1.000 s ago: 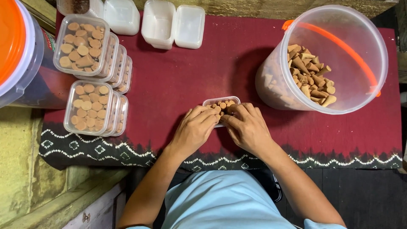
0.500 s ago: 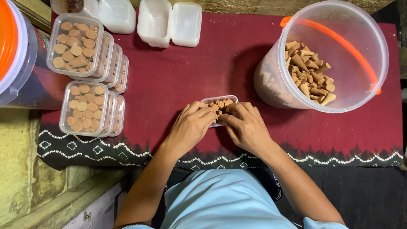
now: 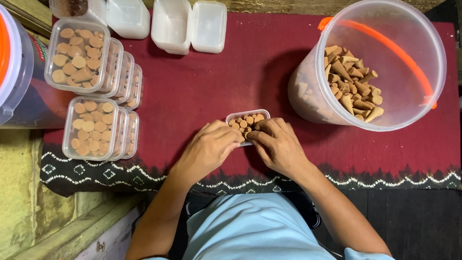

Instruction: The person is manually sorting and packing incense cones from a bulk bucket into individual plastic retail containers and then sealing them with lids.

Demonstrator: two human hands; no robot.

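Note:
A small clear plastic box of tan cone-shaped pieces sits on the dark red cloth in the middle. My left hand and my right hand rest over its near half, fingertips meeting on the cones inside. Both hands touch the box and the cones; whether a finger pinches one cone is hidden. A big clear bucket with an orange handle lies tilted at the right, holding many loose cones.
Two stacks of filled clear boxes stand at the left. Empty white boxes lie at the back. An orange-lidded bucket is at the far left. The cloth's patterned front edge runs near my body.
My hands stay on the small box, their fingers shifting slightly among the cones. The view has drifted a little; nothing else moved.

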